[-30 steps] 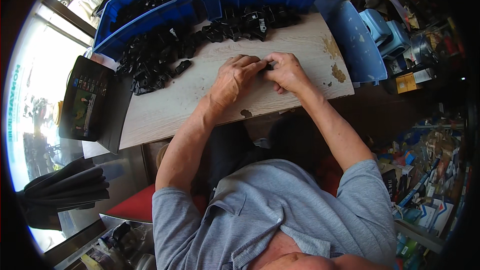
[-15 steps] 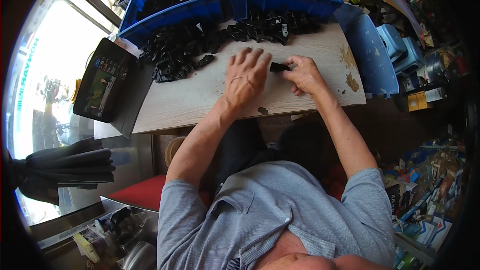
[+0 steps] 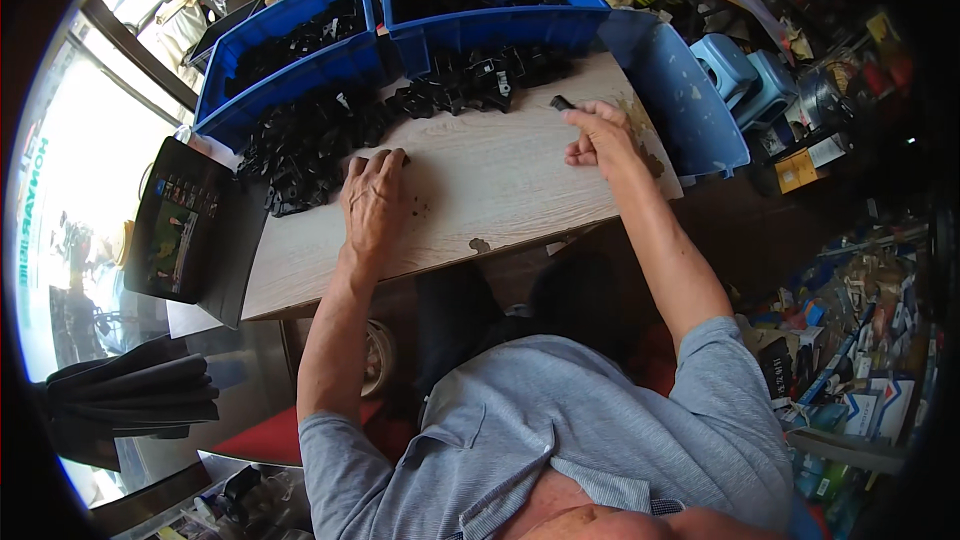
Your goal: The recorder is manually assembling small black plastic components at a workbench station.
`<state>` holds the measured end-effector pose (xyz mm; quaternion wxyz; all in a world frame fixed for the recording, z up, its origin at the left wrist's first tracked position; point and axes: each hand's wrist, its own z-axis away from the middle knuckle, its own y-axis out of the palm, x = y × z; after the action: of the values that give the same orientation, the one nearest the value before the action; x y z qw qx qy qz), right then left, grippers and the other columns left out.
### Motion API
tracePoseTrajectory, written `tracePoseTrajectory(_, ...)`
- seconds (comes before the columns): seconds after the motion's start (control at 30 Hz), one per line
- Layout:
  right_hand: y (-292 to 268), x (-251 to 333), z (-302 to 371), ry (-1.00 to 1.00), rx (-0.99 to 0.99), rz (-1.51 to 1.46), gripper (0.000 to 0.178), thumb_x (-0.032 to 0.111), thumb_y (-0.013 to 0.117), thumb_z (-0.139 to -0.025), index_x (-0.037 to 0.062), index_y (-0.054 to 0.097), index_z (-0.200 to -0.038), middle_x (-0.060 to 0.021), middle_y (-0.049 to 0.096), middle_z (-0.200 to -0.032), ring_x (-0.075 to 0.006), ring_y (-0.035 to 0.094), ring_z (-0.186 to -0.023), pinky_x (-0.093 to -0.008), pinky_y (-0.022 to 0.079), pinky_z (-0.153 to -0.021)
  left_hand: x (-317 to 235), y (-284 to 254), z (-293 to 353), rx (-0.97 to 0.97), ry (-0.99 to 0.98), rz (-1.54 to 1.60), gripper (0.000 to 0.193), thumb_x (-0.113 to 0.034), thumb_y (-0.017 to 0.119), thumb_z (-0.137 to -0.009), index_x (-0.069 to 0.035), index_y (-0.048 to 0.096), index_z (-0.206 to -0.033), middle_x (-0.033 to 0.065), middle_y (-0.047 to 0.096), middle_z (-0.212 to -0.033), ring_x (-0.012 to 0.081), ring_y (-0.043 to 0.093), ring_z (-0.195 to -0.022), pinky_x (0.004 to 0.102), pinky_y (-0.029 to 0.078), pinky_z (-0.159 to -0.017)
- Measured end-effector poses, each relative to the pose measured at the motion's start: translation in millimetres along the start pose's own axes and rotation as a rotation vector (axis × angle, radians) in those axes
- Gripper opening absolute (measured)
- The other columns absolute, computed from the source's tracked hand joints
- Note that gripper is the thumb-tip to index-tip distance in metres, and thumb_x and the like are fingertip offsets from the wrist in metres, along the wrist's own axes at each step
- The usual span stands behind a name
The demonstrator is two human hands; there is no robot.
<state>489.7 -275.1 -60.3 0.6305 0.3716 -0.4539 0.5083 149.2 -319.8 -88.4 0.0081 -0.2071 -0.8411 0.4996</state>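
My right hand [image 3: 603, 143] is above the right part of the table, closed on a small black plastic part [image 3: 562, 102] that sticks out past the thumb and index finger. My left hand [image 3: 372, 208] rests palm down at the right edge of a heap of black plastic parts [image 3: 300, 150]. Its fingers are curled over a small black part [image 3: 403, 157], mostly covered by the fingertips. More loose black parts [image 3: 475, 80] lie along the back of the table.
Two blue bins [image 3: 490, 20] with black parts stand at the back of the wooden table [image 3: 500, 175]. A tablet [image 3: 175, 225] leans at the left. A translucent blue tub [image 3: 690, 100] is at the right edge, by light-blue stools [image 3: 725, 70]. Piled packages [image 3: 860, 360] lie lower right.
My left hand has moved left, away from my right hand, to a loose part beside the heap. My right hand keeps its black part, now tilted differently. The whole view has shifted.
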Motion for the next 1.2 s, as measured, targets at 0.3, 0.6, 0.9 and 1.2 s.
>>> tracePoseTrajectory(0.3, -14.8, 26.5, -39.3, -0.077, -0.291, 0.147, 0.054, 0.013, 0.075, -0.086, 0.0045, 0.057, -0.136, -0.0072, 0.055, -0.066, -0.0214, 0.064, -0.059, -0.0396, 0.061, -0.057, 11.9, 6.3, 0.0, -0.076, 0.060, 0.128, 0.033, -0.004, 0.067, -0.083, -0.004, 0.068, -0.116, 0.0146, 0.069, -0.112, 0.0350, 0.065, -0.102, 0.0430, 0.054, -0.087)
tracePoseTrajectory(0.6, 29.9, 30.9, -69.2, -0.175, -0.176, 0.445, 0.060, 0.010, 0.074, -0.085, 0.0113, 0.055, -0.142, -0.0111, 0.064, -0.077, -0.0150, 0.058, -0.051, -0.0291, 0.054, -0.044, 13.3, 3.1, -12.0, -0.083, 0.058, 0.176, 0.031, -0.009, 0.071, -0.085, -0.004, 0.069, -0.115, 0.0135, 0.069, -0.109, 0.0347, 0.065, -0.098, 0.0427, 0.053, -0.085)
tracePoseTrajectory(0.9, 40.7, 30.4, -95.1, -0.170, -0.185, 0.601, 0.051, 0.014, 0.078, -0.081, 0.0036, 0.063, -0.128, -0.0110, 0.070, -0.082, -0.0149, 0.061, -0.051, -0.0293, 0.053, -0.043, 32.1, 19.7, -15.3, -0.082, -0.058, 0.144, 0.030, -0.009, 0.071, -0.084, -0.005, 0.069, -0.114, 0.0144, 0.067, -0.103, 0.0357, 0.063, -0.097, 0.0434, 0.052, -0.084)
tracePoseTrajectory(1.2, 29.9, 13.0, -85.8, -0.107, -0.073, 0.473, 0.038, 0.022, 0.081, -0.083, 0.0008, 0.065, -0.110, -0.0078, 0.064, -0.073, -0.0128, 0.058, -0.048, -0.0286, 0.052, -0.043, 39.6, 18.0, -9.8, -0.124, -0.093, 0.064, 0.018, -0.011, 0.063, -0.094, -0.004, 0.071, -0.108, 0.0134, 0.068, -0.097, 0.0346, 0.063, -0.093, 0.0430, 0.052, -0.081)
